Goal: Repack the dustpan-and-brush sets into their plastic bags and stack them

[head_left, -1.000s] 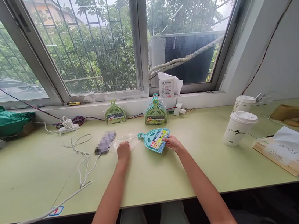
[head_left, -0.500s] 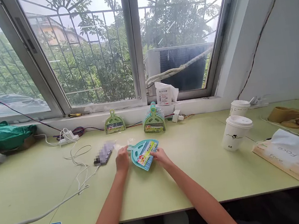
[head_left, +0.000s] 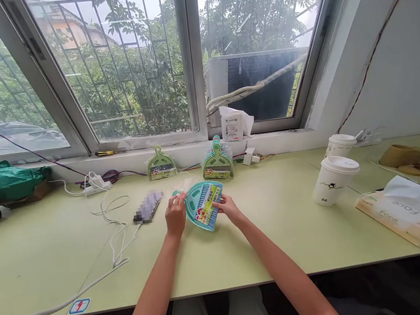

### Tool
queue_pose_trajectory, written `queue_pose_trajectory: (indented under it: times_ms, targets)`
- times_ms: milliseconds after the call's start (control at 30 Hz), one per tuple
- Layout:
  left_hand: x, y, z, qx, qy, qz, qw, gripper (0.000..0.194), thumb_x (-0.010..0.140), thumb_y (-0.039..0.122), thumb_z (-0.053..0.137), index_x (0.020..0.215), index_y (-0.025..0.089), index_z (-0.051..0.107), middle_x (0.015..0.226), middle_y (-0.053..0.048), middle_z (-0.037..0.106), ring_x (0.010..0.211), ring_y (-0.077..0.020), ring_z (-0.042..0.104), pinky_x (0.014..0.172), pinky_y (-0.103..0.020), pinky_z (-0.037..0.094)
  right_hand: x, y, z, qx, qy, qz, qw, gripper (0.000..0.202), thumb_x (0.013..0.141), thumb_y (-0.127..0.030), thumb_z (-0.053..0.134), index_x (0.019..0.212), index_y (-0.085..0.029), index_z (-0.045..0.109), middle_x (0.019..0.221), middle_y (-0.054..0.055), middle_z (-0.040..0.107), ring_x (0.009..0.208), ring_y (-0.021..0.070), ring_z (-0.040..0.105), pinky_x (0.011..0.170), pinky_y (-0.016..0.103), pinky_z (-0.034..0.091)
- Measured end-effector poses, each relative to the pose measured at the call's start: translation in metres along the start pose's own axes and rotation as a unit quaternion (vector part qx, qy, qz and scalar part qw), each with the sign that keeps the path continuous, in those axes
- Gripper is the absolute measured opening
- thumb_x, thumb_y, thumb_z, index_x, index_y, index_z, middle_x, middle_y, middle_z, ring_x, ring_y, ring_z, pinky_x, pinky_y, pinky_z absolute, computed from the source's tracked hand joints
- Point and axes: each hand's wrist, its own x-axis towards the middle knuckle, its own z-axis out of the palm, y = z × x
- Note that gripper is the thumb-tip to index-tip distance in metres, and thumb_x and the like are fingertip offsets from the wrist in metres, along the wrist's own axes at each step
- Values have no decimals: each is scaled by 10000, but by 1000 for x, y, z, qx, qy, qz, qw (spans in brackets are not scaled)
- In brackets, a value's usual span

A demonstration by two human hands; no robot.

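Note:
A teal dustpan with a blue-bristled brush and a yellow label (head_left: pixel 205 205) is held tilted above the table between both hands. My left hand (head_left: pixel 176 214) is closed round its handle end, where some clear wrapping shows. My right hand (head_left: pixel 228 208) pinches the right edge of the dustpan set, near the label. Behind it, a green dustpan set (head_left: pixel 160 164) leans at the wall, and a stack of several green and teal sets (head_left: pixel 217 162) stands to its right.
A phone (head_left: pixel 148 208) and white cables lie left of my left hand. Two white cups (head_left: pixel 334 181) and a tissue pack (head_left: pixel 408 208) are at the right. A power strip (head_left: pixel 96 184), green bag (head_left: pixel 10 180) and white packet (head_left: pixel 233 124) are near the window.
The dustpan set has turned slightly and stands more upright. My left hand has shifted along the handle toward the pan. The whole view has tilted down a little.

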Motion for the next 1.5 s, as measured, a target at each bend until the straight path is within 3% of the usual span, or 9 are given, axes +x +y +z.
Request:
queue_pose_trajectory:
  times_ms: [167, 300, 400, 500, 667, 933, 1100, 1233, 1500]
  targets:
    - [1, 8, -11, -134, 126, -49, 982, 396, 930, 297, 420, 1310, 265, 528, 1498, -43, 367, 1432, -267, 184, 1167, -527, 0, -3, 0, 4, 64, 11, -33, 997, 512, 526, -407, 853, 928, -184, 625, 890, 53, 726, 837, 229, 696, 771, 378, 577]
    - [8, -1, -8, -354, 299, -249, 851, 805, 810, 450, 621, 1480, 262, 215, 1593, -82, 10, 1456, -290, -41, 1167, -494, 35, -3, -2, 5, 104, 42, -55, 992, 494, 532, -381, 857, 925, -194, 622, 894, 42, 722, 842, 217, 687, 796, 375, 564]
    - [15, -17, 0, -604, 196, -355, 686, 868, 808, 568, 573, 1489, 252, 137, 1560, -144, 163, 1419, -275, 238, 1128, -410, 275, -1, -2, 2, 116, 55, -53, 990, 492, 516, -362, 867, 909, -198, 621, 878, 36, 720, 822, 210, 686, 785, 368, 565]
    - [18, -27, 7, -752, 15, -320, 576, 731, 810, 539, 594, 1425, 249, 325, 1442, -142, 412, 1213, -242, 539, 1006, -340, 440, 1, -1, -2, 110, 52, -40, 992, 497, 501, -361, 874, 898, -193, 626, 861, 41, 720, 797, 213, 686, 755, 373, 569]
    - [15, -16, 13, -769, -66, -243, 588, 819, 766, 208, 700, 1449, 369, 278, 1221, -32, 629, 912, -108, 659, 892, -259, 481, 1, 3, -1, 93, 41, -24, 995, 489, 481, -366, 881, 857, -169, 640, 841, 63, 719, 798, 242, 687, 736, 401, 569]
    - [12, 7, 13, -780, -143, -207, 573, 880, 806, 341, 672, 1470, 461, 107, 1029, 32, 682, 802, -124, 677, 782, -296, 531, 0, 1, 6, 162, 84, -44, 982, 453, 483, -359, 882, 812, -163, 640, 887, 74, 723, 879, 246, 676, 800, 395, 567]
    - [8, 11, 22, -725, -81, -264, 631, 835, 773, 386, 691, 1460, 405, 218, 1001, 11, 691, 715, -121, 671, 690, -271, 547, 0, -3, 2, 105, 51, -27, 993, 477, 465, -378, 882, 817, -149, 655, 888, 78, 728, 844, 245, 681, 799, 410, 565]
    - [6, 19, 31, -686, -130, -299, 651, 660, 710, 399, 740, 1302, 239, 494, 1053, -77, 696, 823, -196, 689, 678, -291, 562, -1, 4, 6, 107, 73, -32, 991, 468, 473, -377, 874, 815, -150, 651, 893, 72, 723, 829, 227, 677, 794, 395, 566]
    - [3, 29, 36, -727, -191, -284, 595, 570, 733, 348, 738, 1238, 223, 506, 1171, -99, 662, 966, -229, 674, 754, -303, 574, -6, 13, 15, 109, 131, -57, 984, 420, 558, -366, 816, 857, -159, 607, 943, 78, 704, 887, 219, 666, 797, 369, 569]
